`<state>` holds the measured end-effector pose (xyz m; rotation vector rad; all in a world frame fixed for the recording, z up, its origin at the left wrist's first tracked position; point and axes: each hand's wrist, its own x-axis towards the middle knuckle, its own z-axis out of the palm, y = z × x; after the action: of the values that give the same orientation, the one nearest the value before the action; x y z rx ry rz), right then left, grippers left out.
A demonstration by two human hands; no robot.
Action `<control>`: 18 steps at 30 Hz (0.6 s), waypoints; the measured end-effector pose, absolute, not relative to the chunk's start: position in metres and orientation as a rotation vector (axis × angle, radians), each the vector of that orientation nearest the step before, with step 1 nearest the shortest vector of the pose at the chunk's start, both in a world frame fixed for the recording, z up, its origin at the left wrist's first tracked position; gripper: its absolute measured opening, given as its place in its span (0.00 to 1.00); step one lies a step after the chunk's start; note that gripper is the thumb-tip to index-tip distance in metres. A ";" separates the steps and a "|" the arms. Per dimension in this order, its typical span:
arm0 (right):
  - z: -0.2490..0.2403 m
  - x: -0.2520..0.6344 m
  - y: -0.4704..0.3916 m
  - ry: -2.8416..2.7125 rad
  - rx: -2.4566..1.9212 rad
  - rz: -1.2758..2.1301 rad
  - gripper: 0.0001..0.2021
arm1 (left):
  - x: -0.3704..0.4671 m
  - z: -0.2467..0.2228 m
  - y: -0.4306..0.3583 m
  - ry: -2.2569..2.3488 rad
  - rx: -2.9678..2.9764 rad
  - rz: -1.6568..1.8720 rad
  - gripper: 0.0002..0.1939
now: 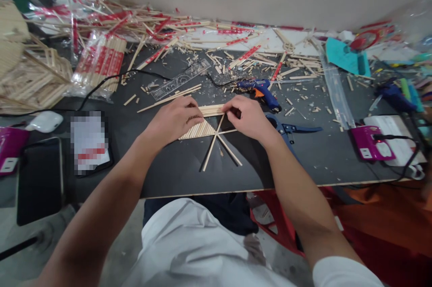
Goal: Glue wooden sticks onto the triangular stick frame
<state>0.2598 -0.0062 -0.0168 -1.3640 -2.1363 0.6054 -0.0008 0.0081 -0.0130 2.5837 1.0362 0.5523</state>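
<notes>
A fan-shaped piece made of wooden chopsticks (197, 132) lies on the dark table; thin sticks (229, 150) spread from its centre like spokes, and one section is filled with short parallel lengths. Along its far side runs a small row of chopsticks (212, 110), bridging my two hands. My left hand (178, 118) has its fingers curled over the left end of this row and the filled section. At the right end, my right hand (248, 118) pinches the sticks between thumb and forefinger. Both sets of fingertips partly hide what they touch.
Beyond my right hand lie a blue glue gun (258, 91) and blue-handled cutters (293, 129). A clear stencil ruler (182, 80), wrapped chopsticks (101, 64) and scattered offcuts cover the back. Two phones (39, 179) (90, 143) rest at left; a purple power adapter (371, 143) sits right.
</notes>
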 end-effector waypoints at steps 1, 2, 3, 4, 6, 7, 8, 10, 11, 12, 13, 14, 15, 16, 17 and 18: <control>-0.017 0.261 -0.006 -2.140 -1.362 0.598 0.11 | -0.001 -0.013 0.008 1.036 2.581 0.556 0.15; -0.017 0.261 -0.006 -2.141 -1.362 0.592 0.12 | -0.001 -0.012 0.008 1.035 2.580 0.560 0.15; -0.017 0.262 -0.006 -2.140 -1.362 0.590 0.12 | -0.001 -0.012 0.008 1.034 2.581 0.562 0.15; -0.017 0.262 -0.006 -2.139 -1.361 0.591 0.12 | 0.000 -0.011 0.007 1.035 2.586 0.559 0.15; -0.017 0.262 -0.006 -2.141 -1.360 0.594 0.11 | 0.001 -0.010 0.006 1.045 2.607 0.537 0.15; -0.016 0.261 -0.006 -2.143 -1.361 0.597 0.11 | 0.002 -0.010 0.005 1.061 2.623 0.522 0.15; -0.016 0.261 -0.006 -2.143 -1.364 0.599 0.10 | 0.003 -0.009 0.004 1.081 2.643 0.508 0.15; -0.015 0.260 -0.006 -2.139 -1.371 0.605 0.09 | 0.005 -0.009 0.002 1.118 2.684 0.485 0.16; -0.014 0.259 -0.006 -2.135 -1.370 0.611 0.09 | 0.006 -0.009 0.002 1.129 2.700 0.479 0.16; -0.014 0.259 -0.006 -2.131 -1.367 0.619 0.09 | 0.006 -0.009 0.001 1.133 2.711 0.477 0.16; -0.015 0.260 -0.006 -2.126 -1.365 0.626 0.09 | 0.007 -0.008 0.001 1.128 2.715 0.477 0.16; -0.015 0.260 -0.006 -2.122 -1.366 0.631 0.08 | 0.007 -0.008 0.001 1.123 2.712 0.479 0.16; -0.015 0.260 -0.006 -2.118 -1.370 0.635 0.08 | 0.007 -0.008 0.001 1.117 2.705 0.486 0.16; -0.016 0.260 -0.006 -2.116 -1.375 0.634 0.08 | 0.007 -0.009 0.001 1.112 2.695 0.491 0.16; -0.016 0.260 -0.006 -2.115 -1.381 0.630 0.07 | 0.007 -0.009 0.002 1.109 2.684 0.495 0.16; -0.016 0.260 -0.006 -2.115 -1.384 0.628 0.07 | 0.006 -0.009 0.002 1.108 2.673 0.500 0.16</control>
<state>0.2600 -0.0059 -0.0163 -1.3838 -2.1152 0.6276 0.0063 0.0024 -0.0093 2.6731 1.1084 0.4995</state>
